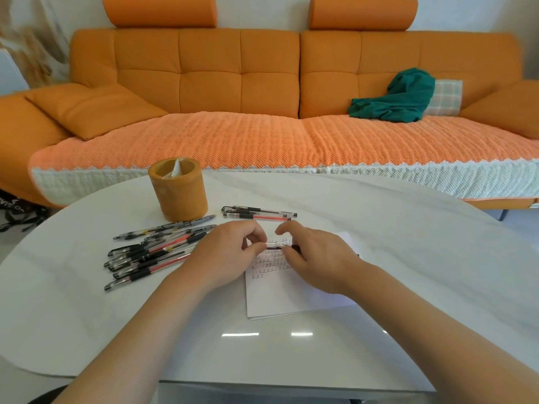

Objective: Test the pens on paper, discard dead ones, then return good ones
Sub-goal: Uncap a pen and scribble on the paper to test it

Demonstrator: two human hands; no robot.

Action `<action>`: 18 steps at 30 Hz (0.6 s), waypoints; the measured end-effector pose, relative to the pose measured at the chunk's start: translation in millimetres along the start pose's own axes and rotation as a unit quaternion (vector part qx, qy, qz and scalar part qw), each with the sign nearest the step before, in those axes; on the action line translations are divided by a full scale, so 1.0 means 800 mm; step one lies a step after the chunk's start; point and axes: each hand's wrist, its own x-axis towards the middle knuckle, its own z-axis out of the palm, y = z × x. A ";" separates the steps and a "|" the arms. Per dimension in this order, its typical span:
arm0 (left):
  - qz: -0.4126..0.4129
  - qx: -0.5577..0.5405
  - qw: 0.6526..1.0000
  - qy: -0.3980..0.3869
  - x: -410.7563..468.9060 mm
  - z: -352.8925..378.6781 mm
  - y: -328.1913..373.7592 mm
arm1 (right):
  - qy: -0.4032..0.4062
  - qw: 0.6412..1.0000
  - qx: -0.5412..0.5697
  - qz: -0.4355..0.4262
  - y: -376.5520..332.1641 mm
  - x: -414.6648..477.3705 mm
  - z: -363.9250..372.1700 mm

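Two hands meet over the upper half of the paper (280,298), and one pen (275,245) lies level between them, its clear barrel running from 9 to 3 o'clock. The left hand (230,252) is curled, thumb and forefinger pinching the pen's left end. The right hand (315,258) is curled too, thumb and fingertips pinching the right end, where a dark part of the pen shows. Whether the pen touches the sheet I cannot tell. The paper lies flat on the white table (291,360), with rows of small red and dark scribbles under the hands and just toward 6 o'clock of them. At 9 o'clock from the left hand a loose pile (145,255) of pens lies on the table, with black grips and some red cores, most tips pointing toward 8 o'clock; its nearest ends are just beside the left hand. At 12 o'clock from the hands three pens (259,214) lie side by side, apart from the pile, one showing red inside. At 11 o'clock the orange holder (179,196) stands upright near the pile's far end, with something pale poking up inside. Beyond the table at 12 o'clock runs an orange sofa (262,71), with a green cloth (399,97) bunched on its seat at 1 o'clock.
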 end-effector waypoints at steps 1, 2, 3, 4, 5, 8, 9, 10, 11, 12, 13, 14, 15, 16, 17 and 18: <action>-0.008 0.017 1.000 0.001 0.001 -0.002 -0.004 | 0.002 0.999 0.033 -0.003 0.000 0.000 -0.001; -0.019 0.033 0.999 0.001 0.002 -0.004 -0.008 | 0.008 0.998 0.065 -0.006 0.000 0.001 -0.003; -0.030 0.047 0.998 0.000 0.003 -0.005 -0.011 | 0.016 0.996 0.091 -0.009 0.000 0.002 -0.006; -0.039 0.059 0.997 -0.003 0.003 -0.006 -0.014 | 0.024 0.994 0.110 -0.011 0.000 0.004 -0.008; -0.044 0.070 0.997 -0.008 0.003 -0.007 -0.015 | 0.030 0.991 0.131 -0.008 0.001 0.005 -0.010; -0.043 0.095 0.994 -0.020 0.002 -0.006 -0.017 | 0.031 0.970 0.239 0.043 -0.001 0.009 -0.008; -0.041 0.099 0.994 -0.023 0.002 -0.005 -0.017 | 0.029 0.957 0.282 0.062 -0.003 0.010 -0.007; -0.038 0.102 0.994 -0.025 0.002 -0.004 -0.017 | 0.028 0.942 0.324 0.079 -0.005 0.011 -0.005; -0.034 0.103 0.994 -0.026 0.002 -0.002 -0.018 | 0.026 0.925 0.367 0.092 -0.006 0.011 -0.004; -0.029 0.102 0.994 -0.028 0.002 -0.002 -0.018 | 0.021 0.908 0.406 0.100 -0.008 0.011 -0.003; -0.022 0.100 0.994 -0.030 0.003 -0.001 -0.018 | 0.013 0.893 0.437 0.106 -0.008 0.011 -0.001; -0.014 0.096 0.995 -0.032 0.003 0.000 -0.019 | 0.003 0.884 0.455 0.110 -0.007 0.010 0.001; -0.008 0.093 0.995 -0.034 0.003 0.001 -0.020 | -0.007 0.879 0.463 0.111 -0.007 0.009 0.004; -0.005 0.092 0.995 -0.040 0.004 0.002 -0.020 | -0.015 0.878 0.465 0.112 -0.006 0.008 0.007; -0.005 0.095 0.994 -0.047 0.004 0.003 -0.021 | -0.020 0.878 0.466 0.112 -0.006 0.007 0.010; -0.006 0.100 0.993 -0.055 0.005 0.004 -0.022 | -0.023 0.877 0.467 0.107 -0.007 0.005 0.012</action>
